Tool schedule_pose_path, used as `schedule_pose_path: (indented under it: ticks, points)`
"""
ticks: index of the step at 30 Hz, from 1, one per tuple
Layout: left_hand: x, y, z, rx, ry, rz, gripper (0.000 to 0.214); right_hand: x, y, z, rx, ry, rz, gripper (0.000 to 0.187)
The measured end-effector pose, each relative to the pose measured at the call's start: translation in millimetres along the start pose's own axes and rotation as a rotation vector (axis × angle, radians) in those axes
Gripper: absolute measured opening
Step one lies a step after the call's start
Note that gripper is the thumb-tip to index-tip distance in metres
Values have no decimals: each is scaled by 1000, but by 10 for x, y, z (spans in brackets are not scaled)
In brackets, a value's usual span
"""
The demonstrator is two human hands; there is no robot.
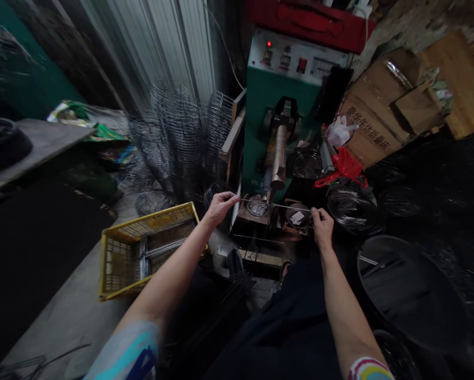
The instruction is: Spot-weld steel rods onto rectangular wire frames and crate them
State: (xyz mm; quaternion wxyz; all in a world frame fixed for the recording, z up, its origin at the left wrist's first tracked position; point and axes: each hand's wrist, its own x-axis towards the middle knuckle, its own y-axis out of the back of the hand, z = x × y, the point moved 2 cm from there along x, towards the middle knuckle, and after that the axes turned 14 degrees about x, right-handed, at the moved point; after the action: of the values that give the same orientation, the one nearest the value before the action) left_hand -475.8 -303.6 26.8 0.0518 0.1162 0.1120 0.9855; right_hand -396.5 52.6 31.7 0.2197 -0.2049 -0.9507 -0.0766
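A thin metal rod [286, 206] stretches roughly level between my two hands. My left hand [220, 207] pinches its left end, and my right hand [322, 224] grips the other end. The rod's middle is at the tip of the welding machine's arm [278, 158]; whether the two touch I cannot tell. Just behind the rod, by my left hand, sits a round dish of small metal pieces [257, 206]. A second dark dish [295, 217] with a white scrap in it lies near my right hand.
A yellow crate [112, 264] with metal rods stands at left. Stacked wire baskets [181, 137] rise behind it. The green machine [256, 100] has a lit red lamp. At right are a cardboard box [373, 111], a red bag [345, 163], wire coils [353, 208] and a large dark round tub [411, 301].
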Motion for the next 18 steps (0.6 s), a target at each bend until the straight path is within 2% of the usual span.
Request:
schedule_pose_path:
  ticks: [18]
  points:
    - [54, 9, -67, -15, -13, -14, 32, 15, -11, 25, 1, -9, -7, 39]
